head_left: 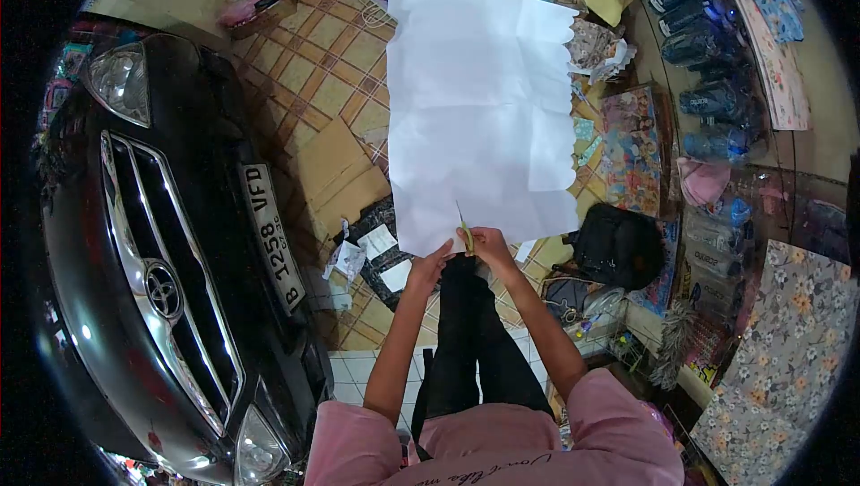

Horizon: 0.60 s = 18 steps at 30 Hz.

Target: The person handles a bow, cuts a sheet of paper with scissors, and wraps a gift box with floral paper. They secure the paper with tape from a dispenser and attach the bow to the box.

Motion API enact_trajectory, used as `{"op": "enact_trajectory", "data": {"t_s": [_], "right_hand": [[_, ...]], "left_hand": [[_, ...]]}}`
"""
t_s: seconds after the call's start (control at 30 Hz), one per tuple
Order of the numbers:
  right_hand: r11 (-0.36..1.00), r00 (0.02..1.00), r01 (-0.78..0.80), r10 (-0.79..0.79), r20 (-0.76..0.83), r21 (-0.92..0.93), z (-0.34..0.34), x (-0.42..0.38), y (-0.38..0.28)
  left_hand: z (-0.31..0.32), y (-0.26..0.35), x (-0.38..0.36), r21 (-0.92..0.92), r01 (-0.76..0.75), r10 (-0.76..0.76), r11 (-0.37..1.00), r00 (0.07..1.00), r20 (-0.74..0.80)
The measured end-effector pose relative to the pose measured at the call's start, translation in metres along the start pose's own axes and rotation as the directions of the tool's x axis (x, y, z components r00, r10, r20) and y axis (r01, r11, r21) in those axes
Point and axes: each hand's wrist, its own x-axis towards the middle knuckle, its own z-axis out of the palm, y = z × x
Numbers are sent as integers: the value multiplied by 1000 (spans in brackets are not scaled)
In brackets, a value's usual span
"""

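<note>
A large white sheet of paper (479, 128) with crease lines and a scalloped right edge spreads out in front of me. My left hand (432, 266) pinches its near edge, toward the lower left corner. Just to the right, my right hand (488, 244) is closed round the yellow handles of a pair of scissors (468, 237). The thin blades point away from me and lie over the lower part of the sheet.
A black car (170, 262) stands close on the left. Cardboard (336, 172) and paper scraps (348, 258) lie on the tiled floor. To the right are a black backpack (618, 246), packs of water bottles (703, 47) and a floral cloth (775, 343).
</note>
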Motion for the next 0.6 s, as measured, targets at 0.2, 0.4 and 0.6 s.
{"op": "enact_trajectory", "data": {"t_s": [0.2, 0.4, 0.6], "right_hand": [[998, 999, 34, -33, 11, -47, -3, 10, 0], [998, 996, 49, -52, 77, 50, -6, 22, 5], [994, 995, 101, -101, 1, -35, -5, 32, 12]], "left_hand": [[0, 6, -6, -35, 84, -86, 996, 996, -30], [9, 11, -17, -22, 46, -47, 999, 998, -48], [8, 3, -19, -94, 51, -48, 994, 998, 29]]}}
